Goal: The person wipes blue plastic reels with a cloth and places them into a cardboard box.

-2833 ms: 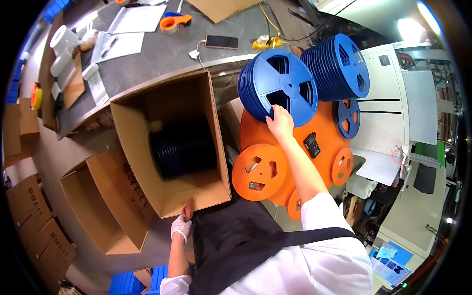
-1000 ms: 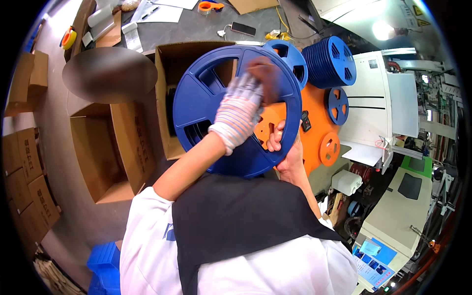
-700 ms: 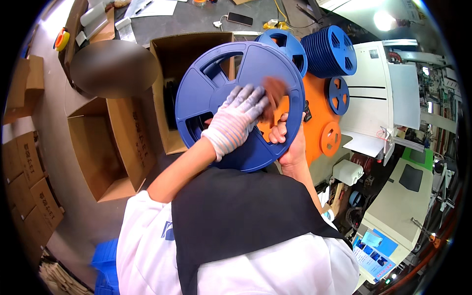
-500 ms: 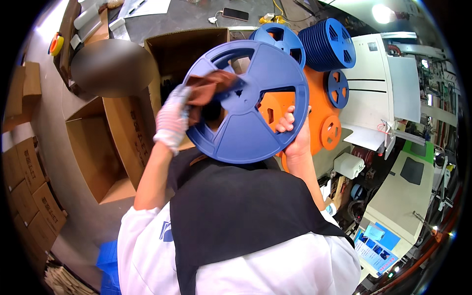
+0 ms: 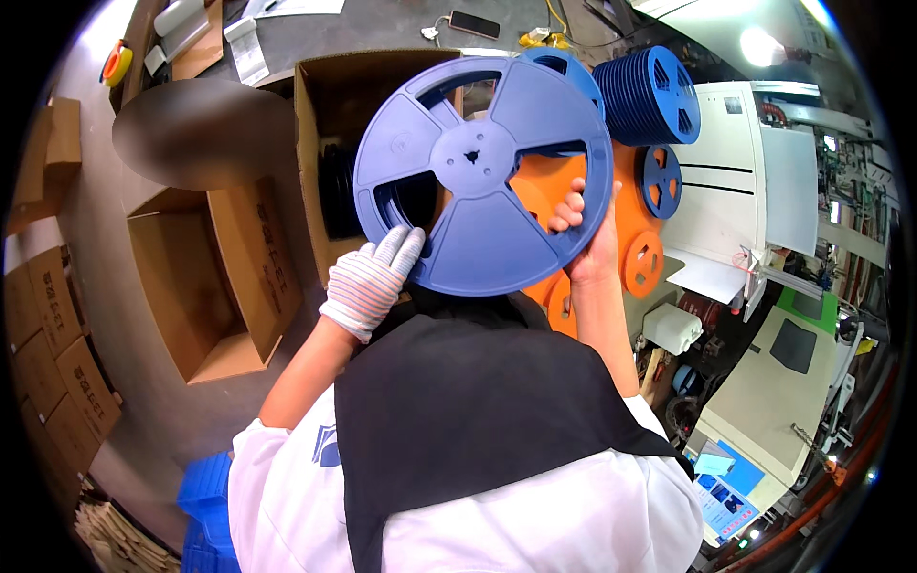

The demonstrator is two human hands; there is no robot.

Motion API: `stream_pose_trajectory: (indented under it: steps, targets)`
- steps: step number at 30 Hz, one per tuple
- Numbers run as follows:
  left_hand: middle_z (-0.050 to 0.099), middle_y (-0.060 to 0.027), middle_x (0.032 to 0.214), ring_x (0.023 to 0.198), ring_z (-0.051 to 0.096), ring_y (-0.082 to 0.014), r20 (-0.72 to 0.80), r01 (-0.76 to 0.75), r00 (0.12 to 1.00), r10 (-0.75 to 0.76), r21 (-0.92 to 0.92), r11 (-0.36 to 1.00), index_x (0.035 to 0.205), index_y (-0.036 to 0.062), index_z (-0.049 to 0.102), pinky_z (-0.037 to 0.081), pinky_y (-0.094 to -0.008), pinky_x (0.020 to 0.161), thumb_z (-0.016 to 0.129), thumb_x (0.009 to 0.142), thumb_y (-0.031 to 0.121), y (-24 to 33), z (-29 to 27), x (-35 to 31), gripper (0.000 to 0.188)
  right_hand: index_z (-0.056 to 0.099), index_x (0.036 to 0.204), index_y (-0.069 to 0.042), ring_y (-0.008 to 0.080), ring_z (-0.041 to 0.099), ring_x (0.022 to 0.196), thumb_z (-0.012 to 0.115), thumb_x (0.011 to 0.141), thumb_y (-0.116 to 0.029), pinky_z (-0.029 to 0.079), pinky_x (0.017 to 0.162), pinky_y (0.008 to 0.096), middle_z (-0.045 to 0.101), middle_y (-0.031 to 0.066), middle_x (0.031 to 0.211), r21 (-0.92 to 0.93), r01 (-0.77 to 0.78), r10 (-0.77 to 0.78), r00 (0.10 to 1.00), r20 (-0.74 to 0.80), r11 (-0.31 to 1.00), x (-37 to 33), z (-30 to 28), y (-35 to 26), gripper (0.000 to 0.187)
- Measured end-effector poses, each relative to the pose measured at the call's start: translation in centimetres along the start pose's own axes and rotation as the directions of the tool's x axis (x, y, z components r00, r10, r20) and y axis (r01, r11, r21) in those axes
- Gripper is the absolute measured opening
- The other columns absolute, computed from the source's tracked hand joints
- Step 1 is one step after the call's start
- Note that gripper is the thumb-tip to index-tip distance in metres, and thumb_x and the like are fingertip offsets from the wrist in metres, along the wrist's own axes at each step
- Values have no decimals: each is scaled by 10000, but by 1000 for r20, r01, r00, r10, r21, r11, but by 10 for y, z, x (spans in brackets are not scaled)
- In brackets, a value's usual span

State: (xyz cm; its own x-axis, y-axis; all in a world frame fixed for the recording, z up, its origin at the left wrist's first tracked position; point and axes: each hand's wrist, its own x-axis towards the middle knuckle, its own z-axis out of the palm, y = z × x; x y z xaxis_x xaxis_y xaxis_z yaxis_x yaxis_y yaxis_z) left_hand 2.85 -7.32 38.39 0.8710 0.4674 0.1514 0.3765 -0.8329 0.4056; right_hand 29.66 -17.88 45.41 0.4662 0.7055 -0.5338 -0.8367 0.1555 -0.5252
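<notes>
I hold a large blue plastic reel (image 5: 482,172) up close to my chest, its flat face toward me. My left hand (image 5: 371,279), in a white striped glove, grips the reel's lower left rim. My bare right hand (image 5: 585,229) grips the right rim, fingers curled through an opening. Behind the reel stand orange reels (image 5: 642,260) and a stack of blue reels (image 5: 650,95). An open cardboard box (image 5: 334,105) holding dark reels lies just beyond my left hand.
A second open cardboard box (image 5: 215,277) sits on the floor to the left, with flat cartons (image 5: 48,344) further left. A white machine cabinet (image 5: 735,181) stands at the right. A grey table (image 5: 382,24) with a phone and papers runs along the top. Blue crates (image 5: 205,506) lie at lower left.
I picked a blue reel off the stack with my right hand and raised it. My gloved left hand wiped over its face, then slid down to the lower left rim.
</notes>
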Motion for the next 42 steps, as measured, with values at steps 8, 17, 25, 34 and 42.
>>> stream_pose_trajectory:
  steps: [8,17,25,34,42]
  targets:
    - [619,-143,1115,850,650,-278,-110,52,990,-84,-266,963,1145,70,572,537,-342,691,615,763,58,-16,3,-7,385,505,1208,-10,137,576,719,404,942,-517,495,618,279,613,61,885,-335,140,-113,989,99,932,12,46,-2,581]
    - [614,-98,1013,951,595,-191,461,85,738,-492,-788,-610,1092,34,569,487,-330,875,621,894,203,-42,12,-65,266,538,1172,-17,105,501,636,500,964,-286,399,535,232,596,64,886,-478,186,-283,949,-139,858,19,-20,-9,342]
    - [611,-88,1016,965,593,-188,453,120,648,-612,-854,-505,1097,34,560,483,-321,885,581,915,156,-62,22,-82,220,536,1171,-35,104,508,645,475,968,-333,419,535,232,581,58,894,-379,162,-245,952,-183,911,11,-36,-11,366]
    - [624,-121,817,679,603,-261,165,819,486,-858,-430,381,1065,71,529,476,-356,625,498,915,125,-97,76,-69,162,515,1216,-41,93,502,650,459,974,-347,413,548,236,573,30,895,-351,75,-143,975,-173,933,6,-34,13,394]
    - [541,-206,1220,1045,566,-385,321,962,271,-907,-131,241,1305,64,378,461,-444,885,551,875,219,-112,122,-25,489,523,1170,-19,102,499,596,467,963,-389,400,523,234,589,53,812,-366,94,-155,978,-139,926,-2,-33,25,428]
